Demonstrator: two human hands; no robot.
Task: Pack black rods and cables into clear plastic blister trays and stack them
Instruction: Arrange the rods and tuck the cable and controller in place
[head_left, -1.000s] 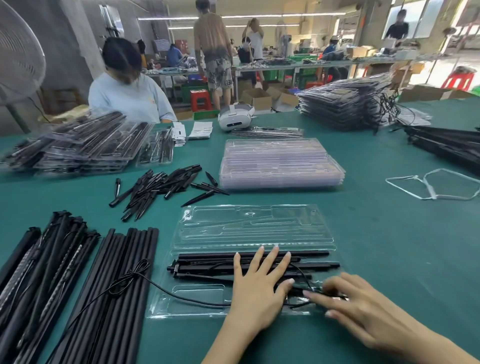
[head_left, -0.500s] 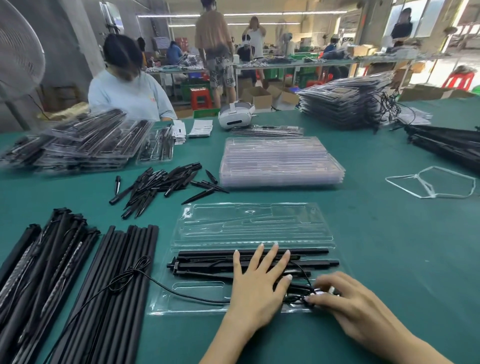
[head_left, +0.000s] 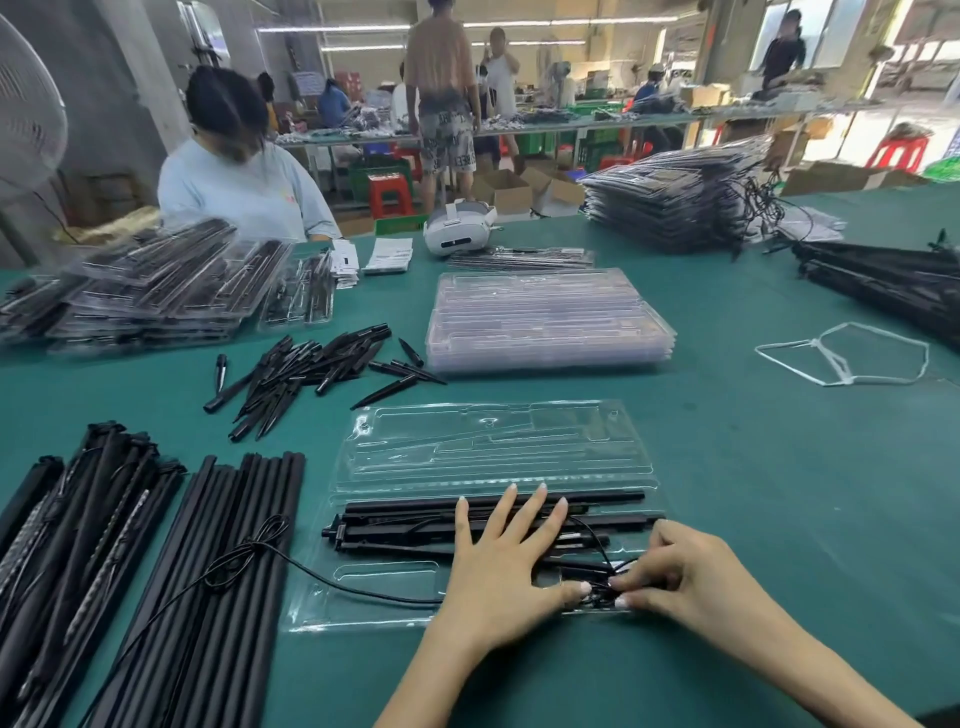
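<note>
Our left hand (head_left: 501, 566) lies flat with fingers spread, pressing the black rods (head_left: 405, 522) into the near half of the open clear blister tray (head_left: 488, 441) on the green table (head_left: 753, 493). Our right hand (head_left: 685, 577) curls its fingertips round the thin black cable (head_left: 332, 586) at the tray's near right corner — pinching it there. Loose rods (head_left: 228, 571) lie to the left.

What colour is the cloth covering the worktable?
Dark teal green table cloth, plain with no pattern; seen in the head view.
</note>
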